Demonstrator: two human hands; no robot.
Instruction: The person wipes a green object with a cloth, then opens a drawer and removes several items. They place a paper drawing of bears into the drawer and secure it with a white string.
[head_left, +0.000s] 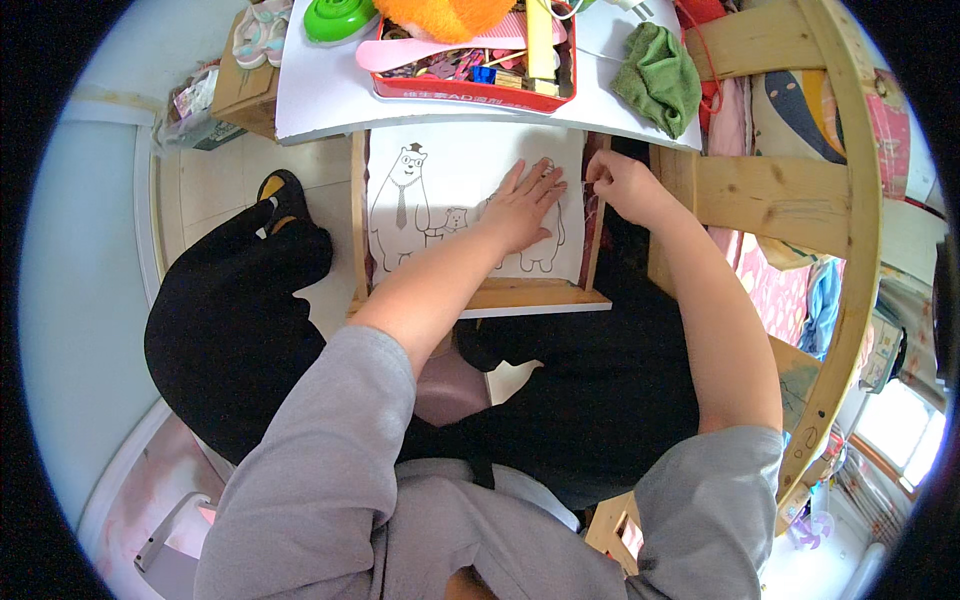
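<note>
An open wooden drawer (538, 291) juts out from under a white tabletop. In it lies a white sheet (472, 161) printed with cartoon bears in black outline, one wearing glasses, a tie and a graduation cap. My left hand (525, 206) rests flat on the sheet's right half with fingers spread, hiding part of a bear. At the drawer's right side wall (596, 251), my right hand (626, 187) has its fingers bent over the edge beside the sheet. Thin, whitish wisps show just below its fingertips on the dark red inner face. Whether those fingers pinch anything is hidden.
On the white tabletop (330, 94) are a red box (472, 96) of small items, a pink comb (405, 54), an orange plush thing (442, 16), a green round object (337, 19) and a green cloth (658, 79). A wooden bed frame (772, 202) borders the right.
</note>
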